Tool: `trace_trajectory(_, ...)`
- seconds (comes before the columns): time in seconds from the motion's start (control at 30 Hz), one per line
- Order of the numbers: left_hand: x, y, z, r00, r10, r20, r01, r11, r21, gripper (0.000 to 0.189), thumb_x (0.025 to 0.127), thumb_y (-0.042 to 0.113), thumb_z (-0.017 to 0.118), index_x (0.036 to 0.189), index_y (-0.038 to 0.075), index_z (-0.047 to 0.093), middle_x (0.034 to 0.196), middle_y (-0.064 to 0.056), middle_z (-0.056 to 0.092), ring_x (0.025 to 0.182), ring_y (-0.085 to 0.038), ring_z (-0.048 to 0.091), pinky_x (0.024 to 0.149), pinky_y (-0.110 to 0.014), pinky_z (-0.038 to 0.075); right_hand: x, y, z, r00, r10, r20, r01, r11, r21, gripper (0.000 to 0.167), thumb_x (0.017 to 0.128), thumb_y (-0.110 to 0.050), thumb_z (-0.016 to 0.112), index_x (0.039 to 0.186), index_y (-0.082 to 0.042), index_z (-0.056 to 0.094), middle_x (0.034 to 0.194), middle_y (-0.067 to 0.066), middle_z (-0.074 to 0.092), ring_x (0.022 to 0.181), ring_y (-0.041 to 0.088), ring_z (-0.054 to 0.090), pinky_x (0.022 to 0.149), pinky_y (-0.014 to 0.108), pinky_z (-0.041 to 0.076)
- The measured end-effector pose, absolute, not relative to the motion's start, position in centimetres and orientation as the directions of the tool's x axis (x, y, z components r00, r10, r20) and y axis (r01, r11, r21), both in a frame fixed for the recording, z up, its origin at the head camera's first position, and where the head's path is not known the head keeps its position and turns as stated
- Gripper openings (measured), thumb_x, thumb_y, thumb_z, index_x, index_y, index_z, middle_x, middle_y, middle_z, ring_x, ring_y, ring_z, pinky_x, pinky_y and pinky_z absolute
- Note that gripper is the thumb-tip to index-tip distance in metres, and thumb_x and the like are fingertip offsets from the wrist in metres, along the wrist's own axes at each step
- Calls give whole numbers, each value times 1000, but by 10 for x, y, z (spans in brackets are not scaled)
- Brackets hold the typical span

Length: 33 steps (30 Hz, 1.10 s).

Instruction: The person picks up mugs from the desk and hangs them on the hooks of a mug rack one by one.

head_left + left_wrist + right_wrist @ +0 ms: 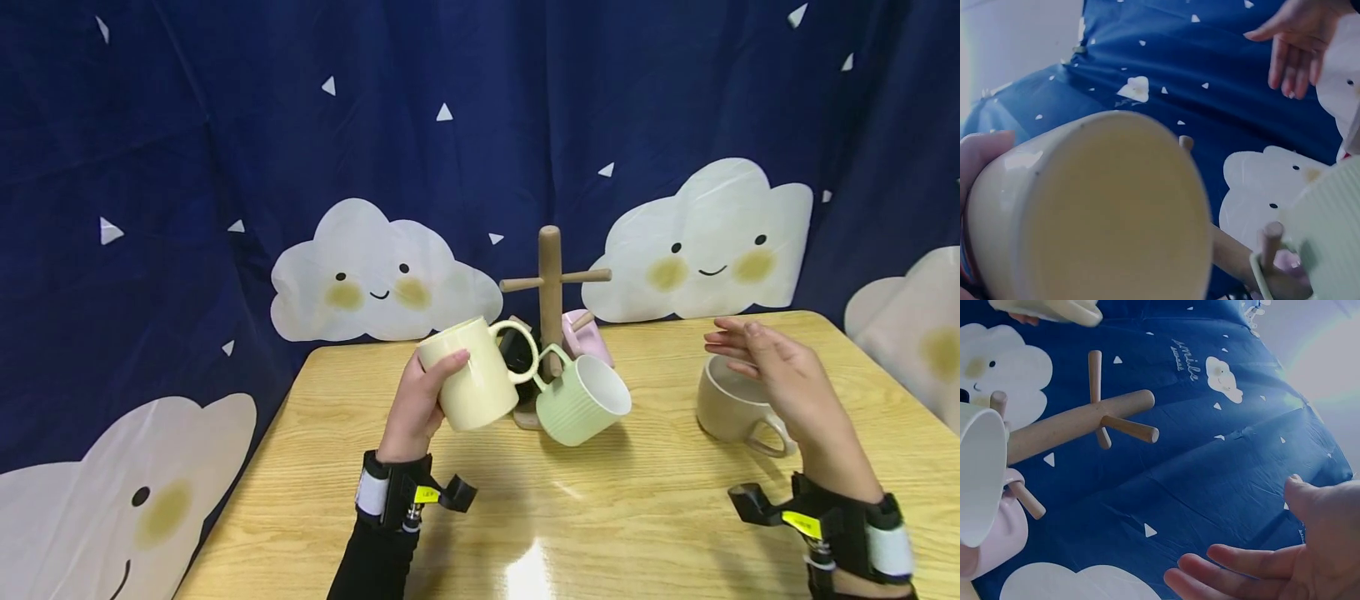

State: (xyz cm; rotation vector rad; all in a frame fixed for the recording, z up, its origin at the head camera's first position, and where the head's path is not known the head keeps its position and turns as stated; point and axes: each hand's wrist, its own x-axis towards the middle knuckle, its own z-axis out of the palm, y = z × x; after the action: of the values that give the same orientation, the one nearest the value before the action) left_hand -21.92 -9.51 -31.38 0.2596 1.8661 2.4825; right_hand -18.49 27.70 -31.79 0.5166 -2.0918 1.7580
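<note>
My left hand (415, 404) grips a pale yellow mug (480, 387) round its body, thumb across the side. The mug is tilted, its handle pointing right toward a wooden mug tree (551, 308); its base fills much of the left wrist view. On a lower peg hangs a ribbed light green mug (573, 408), mouth to the right. A pink mug (591, 340) hangs behind it, and a black mug (516, 350) is partly hidden by the yellow one. Fingers extended and holding nothing, my right hand (798, 383) hovers over a beige mug (723, 408), covering part of it.
The mug tree's upper pegs (587, 276) stick out to both sides and carry no mugs. All stands on a light wooden table (315, 492), with a dark blue cloud-print curtain (480, 150) behind it.
</note>
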Motion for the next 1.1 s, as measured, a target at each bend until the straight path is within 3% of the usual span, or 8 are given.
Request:
trace_trajectory(0.17, -246, -92, -302, -990, 59, 129, 89, -451, 888, 46, 83, 22, 56, 125, 6, 43, 107, -7, 51, 95, -18, 54, 83, -38, 45, -185, 275, -319, -887, -52, 458, -450, 318, -835, 29, 101, -23, 30, 115, -28, 55, 102, -23, 63, 94, -10, 59, 74, 7, 47)
trace_trajectory(0.3, -264, -90, -296, -994, 41, 101, 65, -525, 849, 39, 85, 23, 54, 121, 10, 47, 106, -5, 53, 96, -17, 54, 85, -38, 44, -185, 272, -320, -901, -64, 428, -420, 371, -828, 31, 102, -25, 29, 119, -25, 54, 104, -26, 61, 95, -12, 58, 74, 7, 46)
trace_trajectory(0.47, -276, -88, -296, -995, 90, 37, -21, -569, 822, 33, 87, 24, 51, 117, 13, 46, 106, -4, 53, 95, -16, 55, 84, -37, 45, -186, 268, -322, -912, -85, 402, -400, 413, -818, 38, 102, -26, 27, 125, -9, 52, 102, -30, 58, 94, -14, 56, 75, 6, 46)
trace_trajectory(0.7, -286, -81, -302, -991, 132, -37, -110, -609, 786, 38, 85, 29, 55, 118, 14, 45, 108, -4, 53, 98, -17, 53, 86, -35, 43, -188, 264, -322, -930, -106, 351, -360, 447, -819, 38, 102, -24, 29, 124, -2, 50, 99, -32, 57, 93, -15, 55, 76, 3, 43)
trace_trajectory(0.83, -290, -73, -307, -984, 162, -75, -162, -641, 750, 39, 83, 30, 58, 117, 14, 47, 106, -2, 55, 97, -16, 54, 88, -34, 41, -187, 261, -321, -930, -118, 348, -359, 483, -799, 45, 102, -24, 28, 126, 10, 45, 99, -34, 54, 93, -16, 54, 76, 3, 42)
trace_trajectory(1.1, -300, -57, -316, -973, 218, -73, -202, -662, 722, 51, 75, 35, 69, 116, 13, 49, 103, -2, 57, 94, -15, 57, 88, -32, 43, -186, 259, -320, -930, -116, 350, -358, 515, -779, 49, 101, -28, 29, 126, 10, 46, 99, -35, 53, 93, -18, 53, 75, 4, 42)
